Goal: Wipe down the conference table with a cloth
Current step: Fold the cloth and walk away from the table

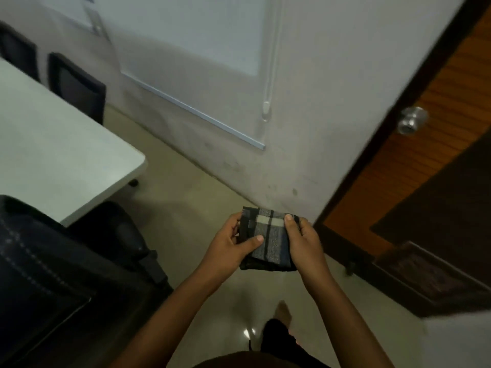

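You stood on the pale polished floor (186,235) with one foot (283,310) showing below your arms. Out in front of your waist, both hands held a folded grey-and-blue plaid cloth with a cream band (268,240) in the air, over the floor and well apart from the table. Your left hand (228,247) had its grip closed on the cloth's left edge, thumb lying across the top face. Your right hand (305,241) gripped the right edge the same way, thumb pressed near the cream band. Whether the fingers underneath were supporting the fold or tucking it, I could not tell, since the cloth hid them.

To your left sat a dark padded office chair (53,274), pushed close against the near corner of the white rounded-corner conference table (66,144). Two black mesh-backed chairs (77,86) stood along its far side. Ahead rose a scuffed grey wall with a whiteboard (191,35), and at the right an orange-brown wooden door with a round metal knob (413,120).

No wiping had begun. The likely trouble from here: the fold could slip open as you shifted to one hand, leaving a loose bundle that smears. The near chair also blocked your reach to that corner.
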